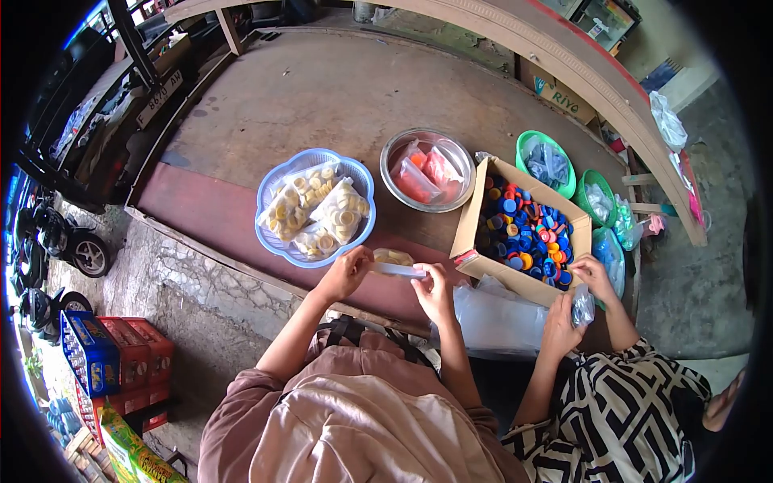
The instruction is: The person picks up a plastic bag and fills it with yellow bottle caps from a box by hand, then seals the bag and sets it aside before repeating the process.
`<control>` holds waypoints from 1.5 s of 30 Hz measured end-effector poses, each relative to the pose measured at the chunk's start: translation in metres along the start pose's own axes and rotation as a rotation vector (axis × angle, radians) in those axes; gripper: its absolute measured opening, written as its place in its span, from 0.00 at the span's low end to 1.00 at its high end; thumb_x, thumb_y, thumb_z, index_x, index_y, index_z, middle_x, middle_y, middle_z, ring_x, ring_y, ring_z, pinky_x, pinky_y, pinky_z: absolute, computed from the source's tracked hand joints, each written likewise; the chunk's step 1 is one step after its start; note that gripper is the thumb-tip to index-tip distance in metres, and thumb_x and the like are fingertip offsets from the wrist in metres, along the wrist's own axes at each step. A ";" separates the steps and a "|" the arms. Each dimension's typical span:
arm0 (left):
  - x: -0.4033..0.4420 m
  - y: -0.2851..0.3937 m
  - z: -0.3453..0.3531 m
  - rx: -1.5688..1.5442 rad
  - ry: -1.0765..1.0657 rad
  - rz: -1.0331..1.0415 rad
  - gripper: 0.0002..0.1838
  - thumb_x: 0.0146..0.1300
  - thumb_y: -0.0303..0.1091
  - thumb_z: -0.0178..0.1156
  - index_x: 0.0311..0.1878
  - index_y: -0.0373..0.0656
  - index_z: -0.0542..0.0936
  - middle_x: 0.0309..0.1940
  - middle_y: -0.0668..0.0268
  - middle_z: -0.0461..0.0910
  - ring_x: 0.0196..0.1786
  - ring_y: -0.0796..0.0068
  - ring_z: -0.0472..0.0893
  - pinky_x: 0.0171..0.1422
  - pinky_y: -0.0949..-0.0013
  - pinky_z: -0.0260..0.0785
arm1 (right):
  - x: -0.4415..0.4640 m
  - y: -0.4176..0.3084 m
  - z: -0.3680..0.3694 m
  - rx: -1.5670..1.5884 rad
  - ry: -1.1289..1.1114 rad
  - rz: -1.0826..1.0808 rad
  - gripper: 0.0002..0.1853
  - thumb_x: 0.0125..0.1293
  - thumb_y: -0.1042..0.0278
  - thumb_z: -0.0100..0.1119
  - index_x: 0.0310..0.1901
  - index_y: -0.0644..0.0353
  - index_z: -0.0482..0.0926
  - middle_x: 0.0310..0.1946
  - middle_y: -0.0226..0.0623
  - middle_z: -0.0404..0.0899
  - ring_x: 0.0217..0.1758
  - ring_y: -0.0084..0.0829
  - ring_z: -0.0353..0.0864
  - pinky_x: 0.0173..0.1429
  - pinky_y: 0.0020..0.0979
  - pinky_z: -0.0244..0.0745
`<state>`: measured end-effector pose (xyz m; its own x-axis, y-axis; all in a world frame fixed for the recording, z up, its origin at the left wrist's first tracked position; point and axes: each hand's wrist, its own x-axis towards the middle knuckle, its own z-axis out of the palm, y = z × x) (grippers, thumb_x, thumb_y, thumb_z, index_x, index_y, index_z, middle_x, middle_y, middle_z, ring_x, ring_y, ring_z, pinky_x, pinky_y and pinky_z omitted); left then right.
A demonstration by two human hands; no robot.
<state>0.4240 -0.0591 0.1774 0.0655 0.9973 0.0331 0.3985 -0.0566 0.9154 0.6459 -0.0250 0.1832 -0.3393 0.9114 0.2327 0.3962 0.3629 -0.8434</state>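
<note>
A clear plastic bag of yellowish caps lies in front of me at the near edge of the table. Its flattened top is stretched as a pale strip between my hands. My left hand pinches one end of the strip, and my right hand grips the other end with thumb and fingers. Just beyond my left hand sits a blue scalloped basin that holds several filled bags of similar caps. To the right of my right hand lies a stack of clear plastic bags.
A cardboard box of mixed coloured caps stands right of a metal bowl with red-filled bags. A co-worker's hands hold a small clear bag at my right. Green baskets line the table's right side; crates stand lower left.
</note>
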 end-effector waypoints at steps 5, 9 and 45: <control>0.000 0.011 -0.003 0.092 -0.044 0.021 0.12 0.52 0.25 0.62 0.41 0.41 0.75 0.34 0.62 0.71 0.33 0.67 0.74 0.39 0.69 0.69 | 0.000 0.004 0.005 -0.123 0.058 -0.080 0.04 0.58 0.78 0.56 0.35 0.62 0.78 0.31 0.38 0.72 0.32 0.32 0.73 0.39 0.30 0.71; 0.002 -0.010 0.007 0.251 0.180 0.344 0.08 0.55 0.26 0.59 0.39 0.39 0.76 0.34 0.60 0.71 0.32 0.65 0.74 0.39 0.68 0.69 | 0.000 0.017 0.008 -0.054 0.016 0.038 0.04 0.62 0.74 0.54 0.37 0.62 0.77 0.31 0.36 0.72 0.32 0.28 0.74 0.37 0.27 0.70; 0.030 -0.068 -0.146 0.027 0.505 -0.348 0.12 0.63 0.35 0.52 0.48 0.40 0.72 0.36 0.62 0.75 0.39 0.68 0.74 0.44 0.71 0.65 | 0.142 -0.019 0.176 1.522 -0.144 0.916 0.09 0.60 0.77 0.46 0.40 0.66 0.74 0.27 0.38 0.75 0.27 0.30 0.77 0.38 0.30 0.79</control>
<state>0.2655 -0.0182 0.1745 -0.5118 0.8559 -0.0739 0.3418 0.2818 0.8966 0.4397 0.0639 0.1466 -0.5830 0.6464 -0.4922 -0.5506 -0.7598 -0.3458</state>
